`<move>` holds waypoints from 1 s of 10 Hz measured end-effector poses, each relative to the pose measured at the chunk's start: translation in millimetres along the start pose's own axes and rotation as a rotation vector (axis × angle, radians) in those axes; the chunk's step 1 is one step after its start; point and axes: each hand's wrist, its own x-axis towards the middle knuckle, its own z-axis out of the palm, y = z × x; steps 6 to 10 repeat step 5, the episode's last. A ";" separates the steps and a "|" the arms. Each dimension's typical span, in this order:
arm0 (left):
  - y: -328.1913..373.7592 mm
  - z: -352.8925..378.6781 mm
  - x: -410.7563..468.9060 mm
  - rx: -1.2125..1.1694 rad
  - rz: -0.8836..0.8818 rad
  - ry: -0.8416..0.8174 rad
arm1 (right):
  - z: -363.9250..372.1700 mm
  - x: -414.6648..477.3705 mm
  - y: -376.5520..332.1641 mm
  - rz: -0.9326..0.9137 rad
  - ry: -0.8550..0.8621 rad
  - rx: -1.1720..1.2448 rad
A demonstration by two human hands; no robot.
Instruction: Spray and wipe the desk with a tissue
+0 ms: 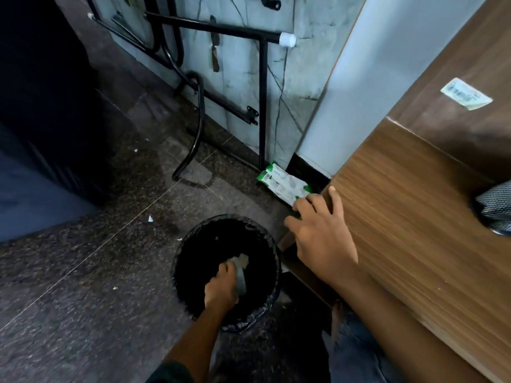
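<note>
Both hands were in view at the disposal step. Our left hand (221, 288) was closed around a crumpled tissue (241, 273), held over the open mouth of the black-lined bin (272, 297) standing on the floor just beside the desk's near left corner. Our right hand (322, 233) rested flat and spread on the left edge of the desk (409, 230), holding nothing. A green-and-white packet (282, 183) lay on the floor against the wall, near that edge. No spray bottle was visible. We judged the wiping finished and the tissue about to be discarded. The next move called for opening the left fingers over the bin's centre so the tissue dropped inside, not onto the rim.
</note>
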 end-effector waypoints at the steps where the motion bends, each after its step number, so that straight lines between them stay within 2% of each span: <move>1: 6.6 18.3 13.6 0.074 -0.009 0.006 | 0.6 0.4 0.3 0.001 -0.003 0.009; 4: 3.9 43.6 38.9 0.022 -0.054 -0.070 | 2.3 -1.4 0.5 -0.005 0.042 0.076; 5: 16.9 27.8 30.6 -0.078 -0.085 0.024 | 4.6 0.2 1.6 -0.001 0.012 0.072; 10: 16.9 27.8 30.6 -0.078 -0.085 0.024 | 4.6 0.2 1.6 -0.001 0.012 0.072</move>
